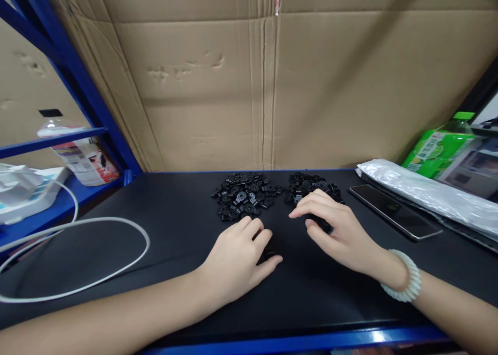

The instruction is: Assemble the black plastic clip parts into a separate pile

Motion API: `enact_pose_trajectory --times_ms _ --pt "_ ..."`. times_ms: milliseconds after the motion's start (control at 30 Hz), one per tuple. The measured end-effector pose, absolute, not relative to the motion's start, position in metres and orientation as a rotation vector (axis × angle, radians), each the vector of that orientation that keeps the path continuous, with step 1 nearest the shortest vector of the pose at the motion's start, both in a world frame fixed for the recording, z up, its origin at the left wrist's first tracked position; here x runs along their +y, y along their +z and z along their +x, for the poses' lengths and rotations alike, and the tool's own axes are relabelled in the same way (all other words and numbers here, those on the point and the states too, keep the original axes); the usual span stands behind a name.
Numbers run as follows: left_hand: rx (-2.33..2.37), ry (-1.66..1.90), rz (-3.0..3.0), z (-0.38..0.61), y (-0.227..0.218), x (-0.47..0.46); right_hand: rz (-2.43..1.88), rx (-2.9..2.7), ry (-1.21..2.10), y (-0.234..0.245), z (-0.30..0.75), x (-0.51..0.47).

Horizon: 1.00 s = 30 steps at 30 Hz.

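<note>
Two heaps of small black plastic parts lie toward the back of the black tabletop: a larger left heap (247, 192) and a smaller right heap (305, 184). Several parts show round, perforated discs. My left hand (237, 254) rests on the table in front of the larger heap, fingers curled around a small black plastic part (268, 252), mostly hidden by the hand. Over the front of the smaller heap hovers my right hand (338, 228), its thumb and fingers apart. Dark parts show beneath its fingers; nothing is plainly held. A pale coiled band (404, 277) circles the right wrist.
A phone (395, 210) and a silvery plastic-wrapped package (431, 192) lie at right, beside a green pack (438, 150). At left, a white cable (143, 241) loops over the tabletop (171, 204). A bottle (83, 155) stands on the blue shelf. Cardboard (194, 96) rises behind.
</note>
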<state>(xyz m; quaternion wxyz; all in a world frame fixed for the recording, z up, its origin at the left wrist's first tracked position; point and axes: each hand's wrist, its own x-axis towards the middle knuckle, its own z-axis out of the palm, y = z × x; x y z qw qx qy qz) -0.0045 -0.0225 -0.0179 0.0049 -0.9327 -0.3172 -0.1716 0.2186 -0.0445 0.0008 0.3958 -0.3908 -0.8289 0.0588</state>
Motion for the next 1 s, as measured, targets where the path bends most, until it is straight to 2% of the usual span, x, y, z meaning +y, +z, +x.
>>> enact_pose_trajectory --times_ms 133,400,500,567,633,733,800,1000 --pt "-1.022 -0.522 -3.000 -0.004 -0.017 -0.025 -0.960 -2.123 0.187 -0.001 0.218 -0.047" --pt "-1.021 -0.686 -3.127 -0.003 -0.021 -0.024 -0.931 -2.124 0.222 0.000 0.216 -0.046" --pt "-0.933 -0.837 -3.199 -0.003 -0.025 -0.021 -0.988 -2.087 0.328 0.000 0.213 -0.047" --pt "-0.854 -1.046 -3.226 -0.003 -0.025 -0.020 -1.082 -2.003 0.536 -0.001 0.209 -0.048" --pt "-0.773 -1.280 -3.206 -0.002 -0.023 -0.021 -1.131 -1.857 0.884 -0.002 0.206 -0.048" --pt "-0.688 -1.526 -3.180 0.001 -0.019 -0.023 -1.025 -1.572 1.479 -0.003 0.200 -0.048" --pt "-0.666 -1.610 -3.184 0.004 -0.019 -0.023 -0.905 -1.433 1.739 -0.003 0.197 -0.047" --pt "-0.674 -1.646 -3.210 0.008 -0.020 -0.024 -0.730 -1.374 1.903 -0.005 0.191 -0.045"
